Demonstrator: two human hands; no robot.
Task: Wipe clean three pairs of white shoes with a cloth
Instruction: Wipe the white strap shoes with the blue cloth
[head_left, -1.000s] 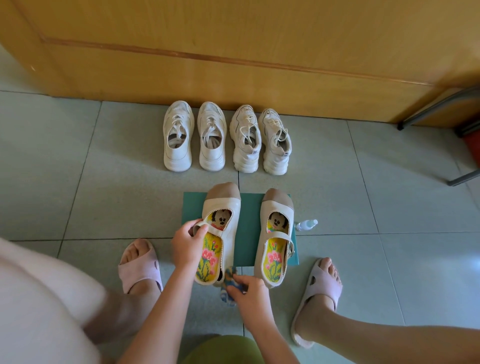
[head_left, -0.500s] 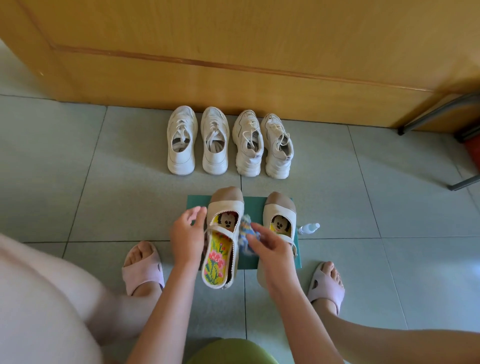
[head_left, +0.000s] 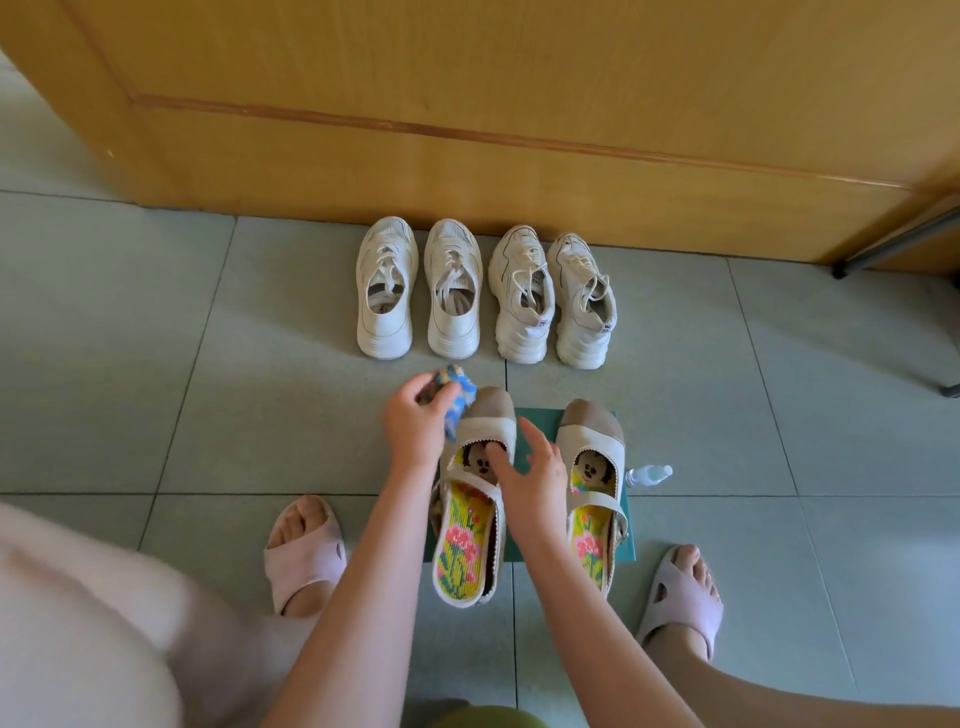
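The cloth (head_left: 453, 393) is clutched in the left hand (head_left: 415, 428) at the toe of the shoe (head_left: 474, 525), which is gripped at its opening by the right hand (head_left: 536, 475). Short, firm strokes are advised.

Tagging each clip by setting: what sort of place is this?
Probably a home, near a doorway: tiled floor, what looks like a wooden door behind white sneakers lined up, and the person's feet in pink slippers.
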